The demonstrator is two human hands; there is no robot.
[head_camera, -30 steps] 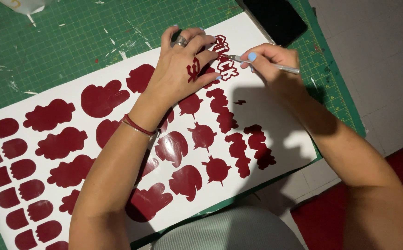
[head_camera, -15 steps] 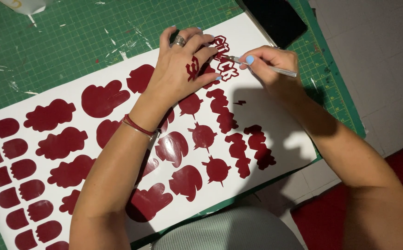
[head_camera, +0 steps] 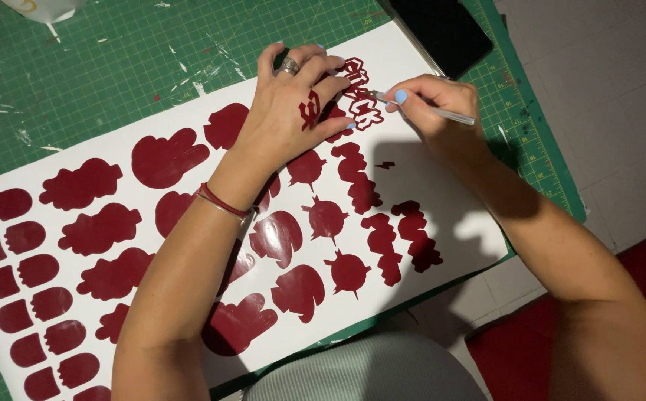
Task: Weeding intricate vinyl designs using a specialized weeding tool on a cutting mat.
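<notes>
A white backing sheet (head_camera: 441, 200) covered with several dark red vinyl cut-outs lies on a green cutting mat (head_camera: 115, 82). My left hand (head_camera: 289, 111) presses flat on the sheet's far edge, with a small scrap of red vinyl stuck on its back and a ring on one finger. My right hand (head_camera: 434, 108) grips a thin silver weeding tool (head_camera: 441, 113) like a pen. The tool's tip touches a red outlined lettering cut-out (head_camera: 360, 93) just right of my left fingers.
A black phone (head_camera: 441, 30) lies on the mat beyond the sheet's far right corner. A white object (head_camera: 44, 7) sits at the top left edge. Small vinyl scraps dot the mat. Grey floor tiles (head_camera: 605, 96) and a red rug (head_camera: 634, 297) lie to the right.
My right hand has shifted the tool slightly along the lettering. My left hand has stayed pressed in place.
</notes>
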